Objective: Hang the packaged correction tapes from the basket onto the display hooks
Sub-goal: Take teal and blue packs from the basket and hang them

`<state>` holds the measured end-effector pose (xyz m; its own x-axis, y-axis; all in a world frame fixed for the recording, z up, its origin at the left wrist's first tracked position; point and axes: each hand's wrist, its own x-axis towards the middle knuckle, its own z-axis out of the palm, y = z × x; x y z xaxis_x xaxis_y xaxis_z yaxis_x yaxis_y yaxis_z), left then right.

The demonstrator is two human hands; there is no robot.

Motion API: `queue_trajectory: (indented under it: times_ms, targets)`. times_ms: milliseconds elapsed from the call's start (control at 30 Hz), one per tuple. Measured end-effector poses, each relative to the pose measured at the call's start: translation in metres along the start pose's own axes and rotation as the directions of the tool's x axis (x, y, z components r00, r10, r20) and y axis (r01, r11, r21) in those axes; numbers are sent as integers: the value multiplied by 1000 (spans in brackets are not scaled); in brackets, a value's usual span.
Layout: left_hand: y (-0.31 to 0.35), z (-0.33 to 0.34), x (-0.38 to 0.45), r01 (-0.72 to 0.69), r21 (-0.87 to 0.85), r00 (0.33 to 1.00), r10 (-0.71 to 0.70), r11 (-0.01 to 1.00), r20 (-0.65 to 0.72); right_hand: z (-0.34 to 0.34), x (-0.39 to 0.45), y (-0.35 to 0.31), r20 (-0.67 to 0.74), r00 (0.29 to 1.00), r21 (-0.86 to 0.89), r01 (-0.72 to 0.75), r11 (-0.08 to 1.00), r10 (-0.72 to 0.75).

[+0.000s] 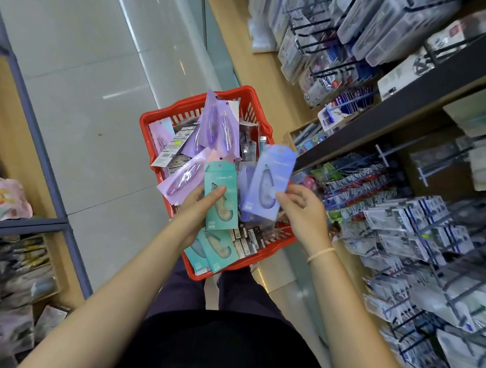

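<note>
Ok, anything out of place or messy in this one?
Mostly the red basket: packets lie heaped at all angles, and teal packets hang over its near rim. Left hand holds a teal packet, right hand a blue one. No damage visible.

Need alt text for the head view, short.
Over a red basket of packaged correction tapes, the left hand holds a teal pack and the right hand a blue-violet pack. Display hooks with hanging stock fill the right.
</note>
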<state>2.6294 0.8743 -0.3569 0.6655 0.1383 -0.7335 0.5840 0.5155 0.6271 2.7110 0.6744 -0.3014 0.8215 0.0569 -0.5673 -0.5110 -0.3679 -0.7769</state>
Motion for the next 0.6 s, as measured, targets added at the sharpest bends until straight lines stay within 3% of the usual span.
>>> queue_trajectory:
  times_ms: [100, 200, 300, 433, 600]
  targets:
    - [1, 2, -1, 1, -16, 998, 0, 1000, 58, 24, -4, -1, 243, 970, -66, -6, 998, 22]
    - [1, -7, -1, -20, -2, 1000, 20, 1000, 16, 36, 10, 8, 126, 991, -49, -28, 998, 34]
    - [-1, -20, -3, -31, -15, 999, 30, 999, -45, 34, 34, 24, -56, 996, -215, -81, 973, 70]
    - [-6, -28, -3, -32, -38, 997, 29, 999, -78, 47, 57, 47, -6, 979, -357, -191, 915, 202]
    - [-10, -28, -5, -34, -46, 995, 29, 998, -96, 56, 71, 68, 26, 967, -218, -244, 945, 255]
